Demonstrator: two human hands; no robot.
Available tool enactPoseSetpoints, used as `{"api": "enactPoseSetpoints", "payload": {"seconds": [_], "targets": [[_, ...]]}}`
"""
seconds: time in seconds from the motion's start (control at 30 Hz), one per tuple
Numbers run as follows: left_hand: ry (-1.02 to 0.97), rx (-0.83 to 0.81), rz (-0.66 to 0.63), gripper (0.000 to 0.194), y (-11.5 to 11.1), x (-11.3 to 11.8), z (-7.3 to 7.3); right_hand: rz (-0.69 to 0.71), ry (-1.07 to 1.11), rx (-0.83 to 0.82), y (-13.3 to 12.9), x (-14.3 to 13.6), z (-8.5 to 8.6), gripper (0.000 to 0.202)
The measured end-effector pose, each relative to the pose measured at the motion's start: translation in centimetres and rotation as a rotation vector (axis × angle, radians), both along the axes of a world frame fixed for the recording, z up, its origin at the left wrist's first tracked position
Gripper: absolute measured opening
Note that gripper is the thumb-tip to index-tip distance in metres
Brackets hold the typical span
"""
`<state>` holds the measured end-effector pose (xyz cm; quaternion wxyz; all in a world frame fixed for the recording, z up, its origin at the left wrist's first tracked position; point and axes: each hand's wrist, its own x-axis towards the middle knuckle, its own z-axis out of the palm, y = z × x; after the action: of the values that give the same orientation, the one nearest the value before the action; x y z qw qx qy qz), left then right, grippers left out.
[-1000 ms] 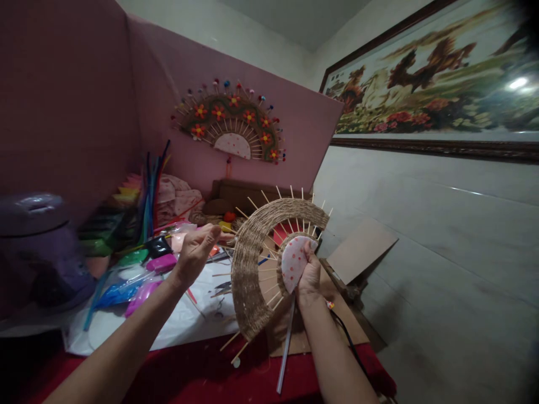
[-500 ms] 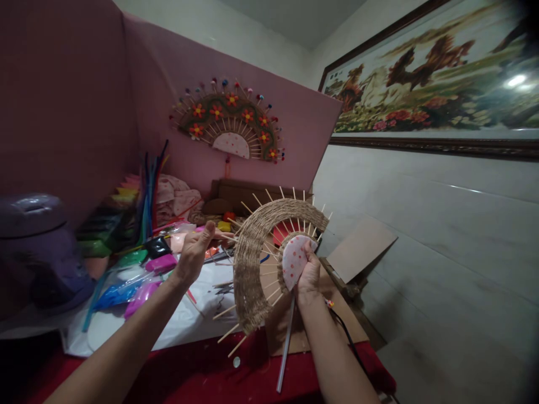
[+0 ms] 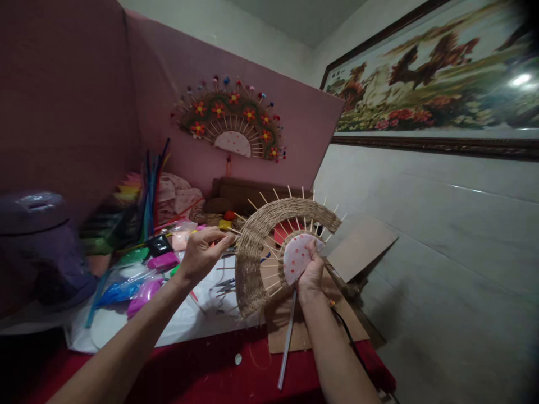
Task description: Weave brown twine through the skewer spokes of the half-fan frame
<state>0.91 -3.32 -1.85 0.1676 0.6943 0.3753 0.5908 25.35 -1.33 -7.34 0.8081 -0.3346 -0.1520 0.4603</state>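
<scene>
My right hand [image 3: 310, 270] grips a hand fan by its half-round base of white cloth with red dots. The fan's curved band [image 3: 257, 255] is woven from brown cord on thin wooden sticks, whose ends stick out beyond the upper edge. My left hand [image 3: 208, 249] is closed, fingertips pinched together at the band's left edge, close to a stick end [image 3: 234, 230]. Whatever lies between those fingertips is too small to make out. Below my right wrist, a translucent rod [image 3: 287, 342] slants across cardboard [image 3: 275, 336].
A finished-looking fan with orange flowers [image 3: 231, 126] hangs on the pink panel [image 3: 303, 129]. Bagged coloured clay [image 3: 145, 294], pipe cleaners [image 3: 151, 191] and scissors [image 3: 226, 285] lie at left and centre. A purple bin [image 3: 40, 252] stands far left; a black cord [image 3: 347, 331] runs at right.
The fan has turned slightly clockwise, its right end shifting right. My left fingers, earlier with the thumb raised, are now drawn together. Stick ends at the band's lower left no longer show.
</scene>
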Motion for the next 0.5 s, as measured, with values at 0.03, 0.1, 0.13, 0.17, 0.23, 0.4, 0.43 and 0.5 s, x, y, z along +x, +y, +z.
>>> {"api": "enactPoseSetpoints", "payload": {"seconds": [0.03,0.1,0.13,0.17,0.23,0.4,0.43,0.5], "targets": [[0.026,0.013,0.006,0.018,-0.08,0.04,0.01,-0.005,-0.007,-0.005,0.05,0.04,-0.05,0.038],[0.058,0.027,0.007,0.016,-0.17,0.11,-0.04,-0.018,-0.007,-0.012,0.11,0.11,-0.14,0.039],[0.063,0.031,0.007,0.015,-0.19,0.14,-0.09,-0.021,-0.008,-0.012,0.13,0.12,-0.18,0.039],[0.066,0.035,0.008,0.014,-0.17,0.17,-0.16,-0.021,-0.014,-0.006,0.13,0.13,-0.2,0.04],[0.077,0.048,0.015,0.013,-0.1,0.2,-0.34,-0.014,-0.028,0.015,0.11,0.09,-0.19,0.042],[0.121,0.09,0.012,0.012,0.11,0.23,-0.73,-0.03,-0.035,0.026,0.16,-0.03,-0.16,0.045],[0.127,0.093,0.007,0.012,0.13,0.24,-0.79,-0.032,-0.044,0.028,0.21,-0.01,-0.19,0.046],[0.134,0.091,-0.002,0.013,0.18,0.28,-0.91,-0.029,-0.068,0.049,0.33,0.1,-0.3,0.048]]}}
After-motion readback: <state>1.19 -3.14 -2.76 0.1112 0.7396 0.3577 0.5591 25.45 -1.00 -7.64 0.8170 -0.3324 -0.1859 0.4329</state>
